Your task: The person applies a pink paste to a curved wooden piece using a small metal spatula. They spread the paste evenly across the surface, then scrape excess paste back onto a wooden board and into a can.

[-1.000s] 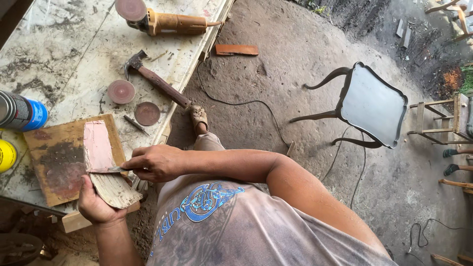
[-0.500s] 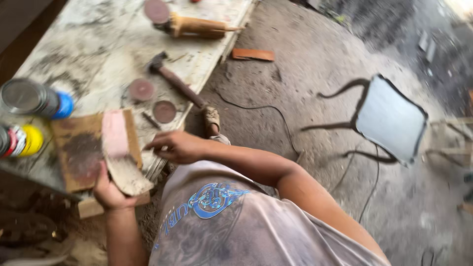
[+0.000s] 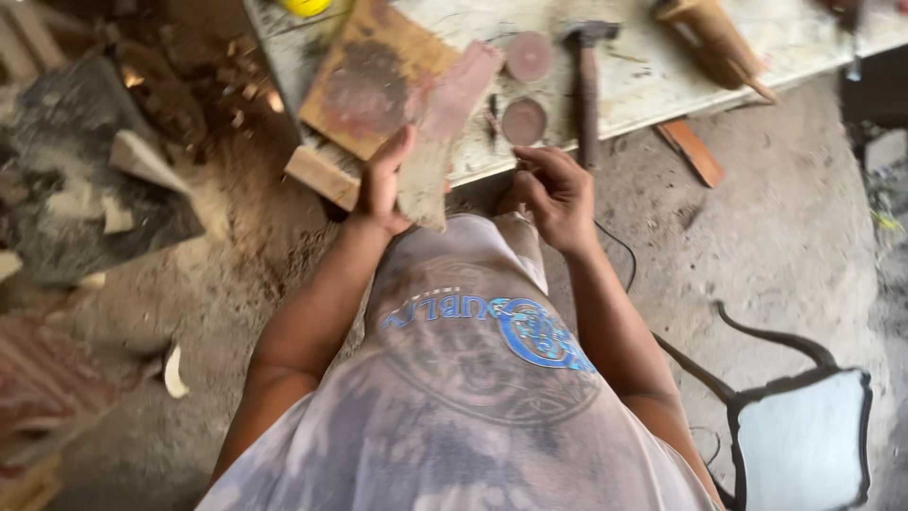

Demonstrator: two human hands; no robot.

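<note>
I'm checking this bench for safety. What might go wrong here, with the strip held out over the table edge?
The left hand holds the worn strip past the edge of the table; if the grip loosens, it may drop to the dirt floor. The wooden board also overhangs the edge and might tip if leaned on. The right hand is close to the hammer, whose handle reaches the edge and might get knocked off.

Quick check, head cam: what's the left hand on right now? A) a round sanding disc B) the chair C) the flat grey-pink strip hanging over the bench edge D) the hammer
C: the left hand grips the flat strip where it overhangs the workbench edge beside the wooden board; the hammer and sanding discs lie untouched further along, and the right hand is off the strip.
</note>
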